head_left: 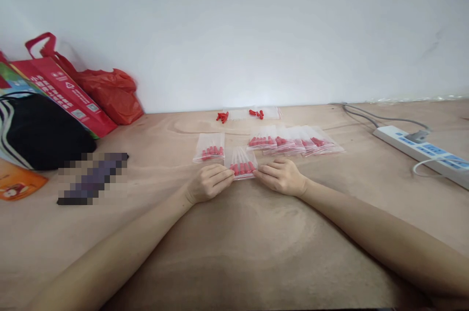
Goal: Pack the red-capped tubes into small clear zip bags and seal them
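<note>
Plastic bag (241,155) | on tabletop (249,247), near corners pinched by left fingers (224,177) and right fingers (264,174) | risk: red pieces (242,170) could be spilled if lifted unsealed; left bag (209,142) could be nudged by left fingers

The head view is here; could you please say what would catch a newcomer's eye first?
First, probably, come the left hand and right hand pinching a clear bag with red pieces, near the middle. Next come the red tote bag and red plastic bag at the left, and the white power strip at the right.
</note>
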Tool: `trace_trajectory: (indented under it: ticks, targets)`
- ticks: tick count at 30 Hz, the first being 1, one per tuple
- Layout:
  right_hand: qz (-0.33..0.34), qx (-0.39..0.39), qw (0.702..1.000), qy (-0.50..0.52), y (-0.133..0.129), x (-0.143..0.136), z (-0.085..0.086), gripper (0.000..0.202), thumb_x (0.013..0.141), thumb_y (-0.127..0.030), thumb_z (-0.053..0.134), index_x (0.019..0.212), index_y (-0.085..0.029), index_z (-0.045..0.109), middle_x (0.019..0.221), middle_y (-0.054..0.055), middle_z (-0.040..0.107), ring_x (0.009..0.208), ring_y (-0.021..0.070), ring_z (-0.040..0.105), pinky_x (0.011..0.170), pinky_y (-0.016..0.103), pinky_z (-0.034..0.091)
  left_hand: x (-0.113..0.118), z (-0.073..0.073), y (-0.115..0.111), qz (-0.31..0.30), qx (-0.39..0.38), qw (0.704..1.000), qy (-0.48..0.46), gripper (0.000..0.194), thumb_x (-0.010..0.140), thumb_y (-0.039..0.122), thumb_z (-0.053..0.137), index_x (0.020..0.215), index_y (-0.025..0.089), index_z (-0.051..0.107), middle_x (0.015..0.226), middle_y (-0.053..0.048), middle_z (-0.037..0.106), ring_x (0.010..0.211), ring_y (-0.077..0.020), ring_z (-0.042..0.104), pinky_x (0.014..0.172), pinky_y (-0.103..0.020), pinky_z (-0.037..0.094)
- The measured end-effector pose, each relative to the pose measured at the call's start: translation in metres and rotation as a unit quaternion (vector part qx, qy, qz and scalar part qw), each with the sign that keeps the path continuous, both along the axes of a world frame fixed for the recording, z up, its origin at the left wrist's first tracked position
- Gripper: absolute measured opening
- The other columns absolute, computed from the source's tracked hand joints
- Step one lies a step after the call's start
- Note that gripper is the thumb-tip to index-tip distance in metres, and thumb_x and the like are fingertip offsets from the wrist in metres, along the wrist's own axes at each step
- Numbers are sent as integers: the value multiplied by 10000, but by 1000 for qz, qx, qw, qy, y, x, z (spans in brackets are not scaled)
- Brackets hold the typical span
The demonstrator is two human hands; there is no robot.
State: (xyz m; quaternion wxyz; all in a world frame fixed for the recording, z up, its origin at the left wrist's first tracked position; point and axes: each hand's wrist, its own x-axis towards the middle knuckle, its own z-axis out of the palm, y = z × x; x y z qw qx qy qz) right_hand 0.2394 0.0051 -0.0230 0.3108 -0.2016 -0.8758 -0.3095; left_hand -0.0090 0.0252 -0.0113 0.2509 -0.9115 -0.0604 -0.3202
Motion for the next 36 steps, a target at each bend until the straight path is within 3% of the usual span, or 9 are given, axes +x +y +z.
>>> trace_trajectory:
  ticks: [10,20,26,36]
  targets:
    - [-18,12,1000,13,-1,-12,3,134,837,-176,474,815,-169,606,687,-4,621,615,96,476,507,261,276,11,4,-2,11,14,1000,-12,124,759,113,566,881,125,556,786,-39,659,702,-137,603,640,-280,514]
    - [24,44,998,21,0,-40,7,201,826,-141,466,669,-153,591,638,1,576,631,113,440,496,264,231,9,3,-1,-7,6,1000,-8,147,767,97,545,912,123,555,844,-55,661,744,-151,606,655,-293,513]
    - [21,55,998,-7,1,-33,9,239,829,-105,430,641,-153,570,641,10,562,631,112,434,506,271,213,8,5,-3,4,16,1000,-19,122,747,99,570,867,123,564,791,-41,660,706,-142,600,652,-285,509]
    - [-50,25,998,-36,3,-4,5,197,845,-122,412,737,-137,576,645,23,542,617,118,421,532,282,223,5,8,-5,19,1,999,-36,79,739,123,595,810,142,567,739,-15,655,671,-121,587,654,-267,501]
